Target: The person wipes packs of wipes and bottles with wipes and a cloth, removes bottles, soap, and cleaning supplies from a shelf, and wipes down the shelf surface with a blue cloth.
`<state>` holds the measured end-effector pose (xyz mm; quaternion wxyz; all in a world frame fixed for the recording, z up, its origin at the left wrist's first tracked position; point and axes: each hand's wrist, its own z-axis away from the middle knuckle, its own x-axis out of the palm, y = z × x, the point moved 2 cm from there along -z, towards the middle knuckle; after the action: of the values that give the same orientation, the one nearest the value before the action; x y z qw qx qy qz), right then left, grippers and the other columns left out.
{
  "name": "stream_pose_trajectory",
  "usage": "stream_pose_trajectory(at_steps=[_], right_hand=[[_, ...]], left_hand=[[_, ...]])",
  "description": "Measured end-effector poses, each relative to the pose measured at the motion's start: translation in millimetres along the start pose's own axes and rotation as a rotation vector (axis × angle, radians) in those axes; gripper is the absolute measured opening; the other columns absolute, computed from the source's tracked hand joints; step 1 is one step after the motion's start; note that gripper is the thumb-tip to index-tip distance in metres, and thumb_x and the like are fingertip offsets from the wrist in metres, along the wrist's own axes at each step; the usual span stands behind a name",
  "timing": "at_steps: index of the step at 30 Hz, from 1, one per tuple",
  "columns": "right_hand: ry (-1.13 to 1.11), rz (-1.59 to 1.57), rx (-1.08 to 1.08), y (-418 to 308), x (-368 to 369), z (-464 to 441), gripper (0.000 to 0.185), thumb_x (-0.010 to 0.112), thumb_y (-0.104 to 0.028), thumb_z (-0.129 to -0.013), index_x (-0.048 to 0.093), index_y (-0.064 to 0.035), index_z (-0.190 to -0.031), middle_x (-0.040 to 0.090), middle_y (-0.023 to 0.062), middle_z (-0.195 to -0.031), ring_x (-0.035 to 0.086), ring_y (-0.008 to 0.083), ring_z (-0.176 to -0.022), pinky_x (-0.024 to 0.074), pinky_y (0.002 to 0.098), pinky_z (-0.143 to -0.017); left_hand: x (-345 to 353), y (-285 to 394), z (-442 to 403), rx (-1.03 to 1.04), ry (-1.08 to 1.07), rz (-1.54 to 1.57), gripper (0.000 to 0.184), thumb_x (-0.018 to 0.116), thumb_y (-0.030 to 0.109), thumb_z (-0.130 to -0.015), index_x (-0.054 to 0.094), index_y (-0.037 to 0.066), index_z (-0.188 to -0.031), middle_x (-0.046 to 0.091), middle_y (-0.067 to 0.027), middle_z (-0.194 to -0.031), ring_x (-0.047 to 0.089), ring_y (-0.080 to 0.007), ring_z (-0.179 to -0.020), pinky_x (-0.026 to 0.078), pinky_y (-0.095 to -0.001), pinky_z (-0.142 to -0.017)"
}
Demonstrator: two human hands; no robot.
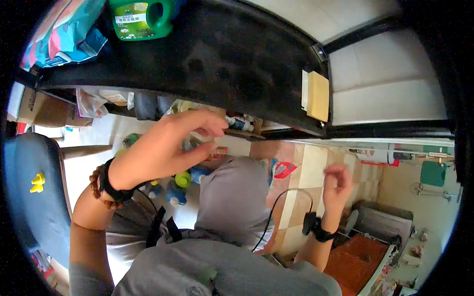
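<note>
My left hand (170,140) hovers just in front of the edge of a black shelf (222,61), its fingers bent and the thumb apart, nothing between them. Farther right, my right hand (337,185) is raised above the tiled floor with loosely curled fingers and a visible gap at the thumb; it holds nothing. On the shelf stand a green jug (140,22) with a handle and, to its left, a blue and pink plastic package (69,37). A pale yellow block (318,96) lies at the shelf's right end. Both wrists wear black bands.
Left is a dark blue chair (34,197) with small yellow pieces (37,182) on it. Several bottles (176,192) stand on the floor by my knee. A cardboard box (44,107) sits under the shelf. A black cable (271,217) loops from my right wrist.
</note>
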<state>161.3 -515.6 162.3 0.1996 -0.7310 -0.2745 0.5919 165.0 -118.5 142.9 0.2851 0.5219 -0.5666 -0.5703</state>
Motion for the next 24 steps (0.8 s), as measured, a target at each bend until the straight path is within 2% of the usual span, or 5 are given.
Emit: stream_pose_trajectory(at_steps=[5, 10, 15, 19, 24], right_hand=[[0.183, 0.495, -0.345, -93.0, 61.4, -103.4, 0.045, 0.064, -0.027, -0.088, 0.052, 0.0077, -0.115, 0.059, 0.0242, -0.103, 0.06, 0.0368, -0.092, 0.0489, 0.0429, -0.08], [-0.025, 0.915, -0.017, -56.5, 99.2, -158.8, 0.065, 0.058, -0.056, -0.085, 0.063, 0.007, -0.1, 0.063, 0.033, -0.098, 0.062, 0.0457, -0.095, 0.0501, 0.0488, -0.082], [-0.162, 0.927, 0.117, -54.1, 96.2, -166.8, 0.063, 0.063, -0.053, -0.083, 0.065, 0.0063, -0.103, 0.064, 0.0299, -0.103, 0.061, 0.0453, -0.098, 0.0483, 0.0493, -0.086], [0.006, 0.916, -0.341, -56.5, 105.7, -156.6, 0.053, 0.066, -0.046, -0.082, 0.065, 0.0012, -0.107, 0.065, 0.0257, -0.098, 0.061, 0.0441, -0.094, 0.0488, 0.0485, -0.086], [-0.07, 0.763, -0.199, -42.2, 106.0, -158.5, 0.053, 0.069, -0.038, -0.08, 0.057, -0.005, -0.12, 0.063, 0.0235, -0.103, 0.06, 0.0415, -0.096, 0.0473, 0.0484, -0.086]], left_hand=[[16.8, -5.3, 10.0, 0.014, 0.002, 0.066, 0.025, 0.065, 0.0, -0.084, 0.059, 0.001, -0.108, 0.065, -0.0089, -0.105, 0.064, -0.0182, -0.096, 0.051, -0.0306, -0.085], [-11.4, -13.7, 65.9, -0.084, 0.124, 0.07, 0.027, 0.064, -0.002, -0.084, 0.058, 0.0, -0.11, 0.064, -0.0096, -0.105, 0.064, -0.0176, -0.096, 0.052, -0.0301, -0.084], [-15.3, -38.3, 99.4, -0.165, 0.28, 0.152, 0.028, 0.062, -0.004, -0.084, 0.057, -0.002, -0.111, 0.065, -0.0091, -0.102, 0.066, -0.0165, -0.094, 0.052, -0.0289, -0.084], [-9.9, -39.9, 93.5, -0.165, 0.252, 0.125, 0.028, 0.062, -0.004, -0.084, 0.057, -0.001, -0.112, 0.066, -0.0087, -0.099, 0.066, -0.0164, -0.092, 0.052, -0.0287, -0.084], [-4.0, -40.7, 95.1, -0.159, 0.225, 0.136, 0.029, 0.062, -0.004, -0.084, 0.057, 0.0, -0.112, 0.067, -0.0086, -0.096, 0.066, -0.017, -0.092, 0.052, -0.0292, -0.084]])
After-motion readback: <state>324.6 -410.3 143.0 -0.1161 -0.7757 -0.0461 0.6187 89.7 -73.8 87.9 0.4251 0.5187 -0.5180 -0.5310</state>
